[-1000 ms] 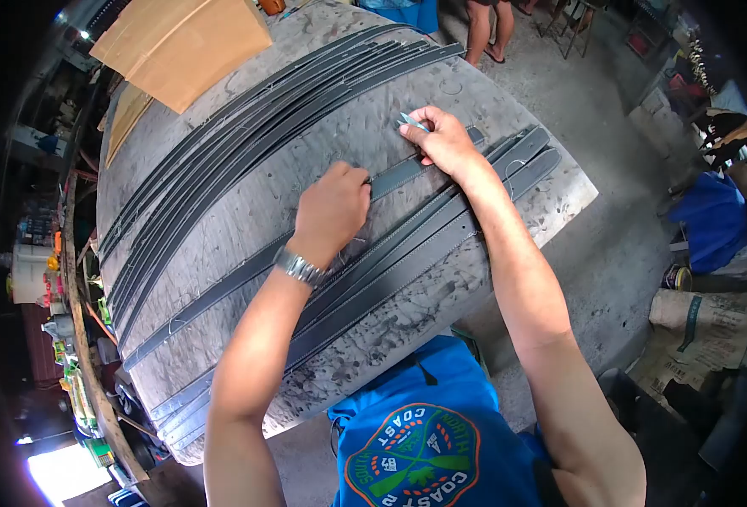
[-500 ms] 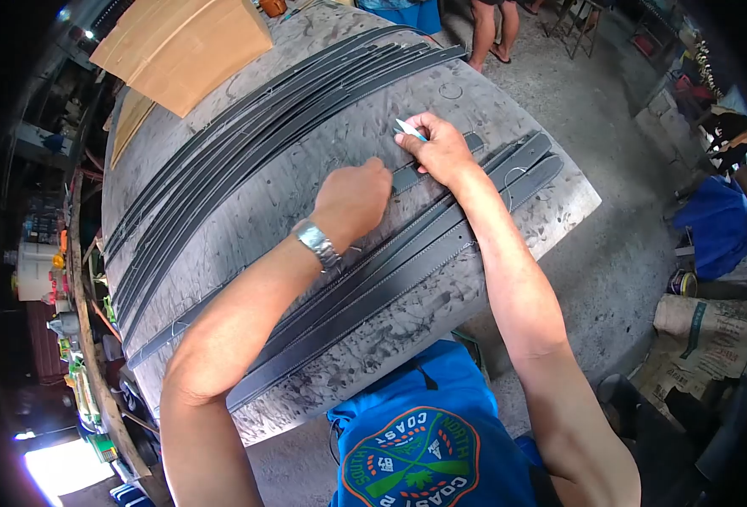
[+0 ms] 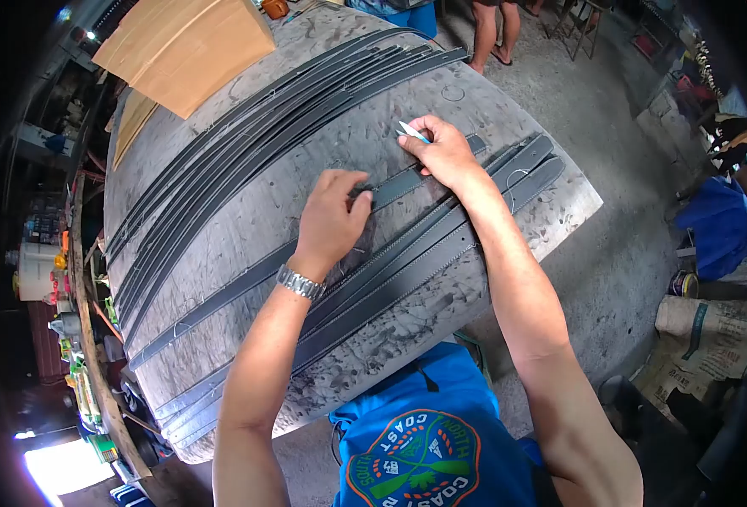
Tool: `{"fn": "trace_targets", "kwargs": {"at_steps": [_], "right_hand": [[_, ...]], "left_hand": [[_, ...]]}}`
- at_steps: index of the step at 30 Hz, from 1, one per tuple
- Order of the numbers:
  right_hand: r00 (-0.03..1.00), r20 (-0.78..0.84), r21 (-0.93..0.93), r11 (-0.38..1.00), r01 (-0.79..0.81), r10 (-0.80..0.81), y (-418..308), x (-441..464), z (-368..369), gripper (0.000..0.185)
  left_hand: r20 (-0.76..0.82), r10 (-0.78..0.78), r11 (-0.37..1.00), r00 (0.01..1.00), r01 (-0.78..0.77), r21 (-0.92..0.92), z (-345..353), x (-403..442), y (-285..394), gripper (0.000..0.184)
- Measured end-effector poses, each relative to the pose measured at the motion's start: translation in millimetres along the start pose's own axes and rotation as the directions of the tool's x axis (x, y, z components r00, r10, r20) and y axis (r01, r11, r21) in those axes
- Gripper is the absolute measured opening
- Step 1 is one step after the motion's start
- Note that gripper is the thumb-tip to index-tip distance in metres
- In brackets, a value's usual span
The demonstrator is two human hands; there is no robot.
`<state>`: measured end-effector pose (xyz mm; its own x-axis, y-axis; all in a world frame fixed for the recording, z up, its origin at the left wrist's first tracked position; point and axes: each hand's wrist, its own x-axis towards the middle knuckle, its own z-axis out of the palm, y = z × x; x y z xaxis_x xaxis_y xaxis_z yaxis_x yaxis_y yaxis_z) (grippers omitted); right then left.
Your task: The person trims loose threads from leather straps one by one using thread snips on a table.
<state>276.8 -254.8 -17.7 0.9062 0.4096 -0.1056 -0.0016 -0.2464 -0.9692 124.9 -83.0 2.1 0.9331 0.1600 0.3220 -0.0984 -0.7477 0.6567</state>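
Note:
A long dark stitched strap (image 3: 246,281) runs diagonally across the worn table (image 3: 390,338). My left hand (image 3: 333,218), with a metal watch on the wrist, is over the strap, thumb and fingers apart, nothing seen between them. My right hand (image 3: 446,154) grips a small pale, pointed tool (image 3: 411,132) near the strap's far right end; the tool's tip points up and left. Several more dark straps (image 3: 415,262) lie close to my body, under my forearms. A loose white thread curls on their right ends.
Many curved dark straps (image 3: 246,139) are bunched across the table's far side. Brown cardboard (image 3: 183,55) lies at the back left. A person's legs (image 3: 485,38) stand beyond the table. Sacks (image 3: 703,338) and a blue cloth (image 3: 718,224) are at the right.
My left hand has drawn back left and down along the strap from beside my right hand, and its fingers have opened. My right hand has stayed nearly in place with the tool.

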Motion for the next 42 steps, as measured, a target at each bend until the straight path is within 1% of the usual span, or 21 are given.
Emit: {"fn": "trace_targets", "kwargs": {"at_steps": [3,6,9,10,13,14,16,17,19,20,23,27,30,34,36,39,42], "right_hand": [[1.000,-0.009,-0.011,1.000,-0.004,0.004,2,1,0,0.031],[1.000,-0.001,0.002,1.000,0.009,-0.009,3,1,0,0.032],[0.999,-0.011,-0.020,0.999,0.037,-0.037,4,1,1,0.032],[0.999,-0.015,-0.047,0.998,0.049,-0.050,5,1,1,0.033],[0.995,-0.027,-0.193,0.977,0.090,-0.097,7,4,1,0.037],[0.988,-0.032,-0.314,0.940,0.135,-0.153,10,-1,2,0.037],[0.961,-0.022,-0.539,0.813,0.220,-0.274,-6,-30,7,0.039],[0.973,0.057,-0.556,0.802,0.219,-0.225,-21,-48,8,0.039],[0.894,0.156,-0.598,0.680,0.424,-0.421,-9,-64,17,0.037],[0.924,0.192,-0.634,0.676,0.375,-0.332,-10,-72,18,0.037],[0.918,0.207,-0.672,0.633,0.385,-0.338,-10,-79,25,0.037],[0.930,0.241,-0.691,0.624,0.365,-0.277,-21,-78,31,0.026],[0.912,0.279,-0.727,0.555,0.405,-0.300,-16,-76,35,0.025],[0.886,0.282,-0.686,0.568,0.455,-0.368,-20,-81,30,0.023],[0.883,0.274,-0.675,0.579,0.458,-0.380,-17,-81,28,0.021],[0.855,0.284,-0.666,0.551,0.502,-0.435,-13,-80,33,0.020],[0.856,0.295,-0.684,0.532,0.499,-0.424,-13,-78,40,0.020]], "left_hand": [[0.101,0.116,0.975,0.988,-0.132,0.177,9,4,-5,0.014],[0.070,0.086,0.975,0.994,-0.098,0.197,19,10,-12,0.012],[-0.059,0.033,0.969,0.998,-0.017,0.245,30,3,-11,0.007],[-0.080,-0.003,0.974,0.997,0.021,0.227,29,1,-11,0.006],[-0.088,-0.036,0.970,0.995,0.056,0.236,26,-4,-9,0.010],[-0.091,-0.041,0.972,0.995,0.061,0.228,27,-6,-10,0.010],[-0.102,-0.044,0.974,0.994,0.065,0.215,27,-5,-12,0.010],[-0.119,-0.054,0.976,0.991,0.078,0.202,27,-5,-12,0.009],[-0.148,-0.074,0.979,0.986,0.100,0.177,27,-7,-9,0.008],[-0.152,-0.070,0.980,0.986,0.096,0.172,27,-8,-11,0.008],[-0.153,-0.064,0.982,0.986,0.090,0.166,28,-9,-12,0.007],[-0.151,-0.073,0.980,0.986,0.098,0.171,30,-8,-10,0.007],[-0.158,-0.079,0.982,0.984,0.104,0.158,32,-9,-10,0.008],[-0.147,-0.066,0.981,0.987,0.090,0.170,29,-8,-8,0.012],[-0.149,-0.076,0.979,0.986,0.102,0.177,28,-8,-7,0.012],[-0.166,-0.086,0.980,0.982,0.113,0.162,31,-8,-7,0.009],[-0.172,-0.087,0.981,0.981,0.114,0.159,32,-8,-8,0.008]]}}
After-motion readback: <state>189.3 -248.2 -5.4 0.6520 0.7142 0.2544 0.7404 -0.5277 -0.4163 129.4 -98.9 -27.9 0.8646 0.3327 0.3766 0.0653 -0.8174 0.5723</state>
